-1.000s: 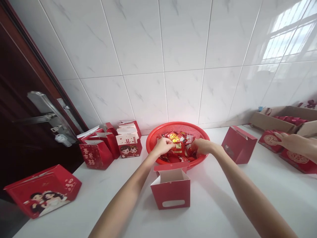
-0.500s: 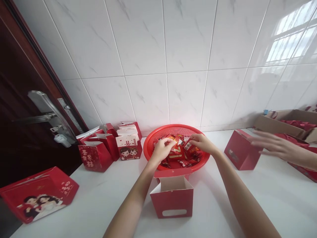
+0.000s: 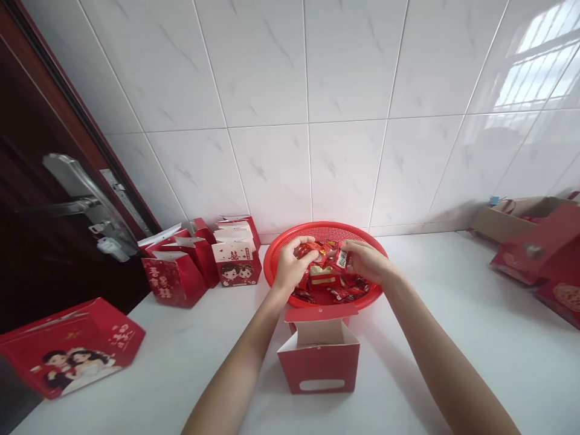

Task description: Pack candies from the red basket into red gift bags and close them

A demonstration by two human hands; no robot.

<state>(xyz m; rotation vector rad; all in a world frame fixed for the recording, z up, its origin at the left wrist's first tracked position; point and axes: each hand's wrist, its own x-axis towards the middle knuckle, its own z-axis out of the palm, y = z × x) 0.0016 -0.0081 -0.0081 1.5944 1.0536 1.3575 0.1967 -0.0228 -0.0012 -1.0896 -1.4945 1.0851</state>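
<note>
A red plastic basket [image 3: 326, 226] holds many red-wrapped candies [image 3: 324, 277]. Over its left side is my left hand [image 3: 292, 263], with thumb and forefinger curved and apart beside the candies; its other fingers are partly hidden. At the basket's right side, my right hand [image 3: 368, 263] pinches a red candy packet [image 3: 342, 260] with a white label. Just in front of the basket, between my forearms, an upright red gift box [image 3: 324, 368] stands with its top flaps open and a pale cut-out on the near face.
Several red gift boxes [image 3: 174, 281] and a cartoon-couple box [image 3: 236, 266] stand at left. Another wedding box [image 3: 77, 350] is at the near left, by the door [image 3: 27, 241]. At right are a cardboard carton [image 3: 498, 217] and a blurred red box [image 3: 539, 248]. A tiled wall [image 3: 344, 169] rises behind.
My left thumb and forefinger have spread from a pinch. My right hand keeps the packet and has turned slightly. Another person's hand and the red box at right have left their spot.
</note>
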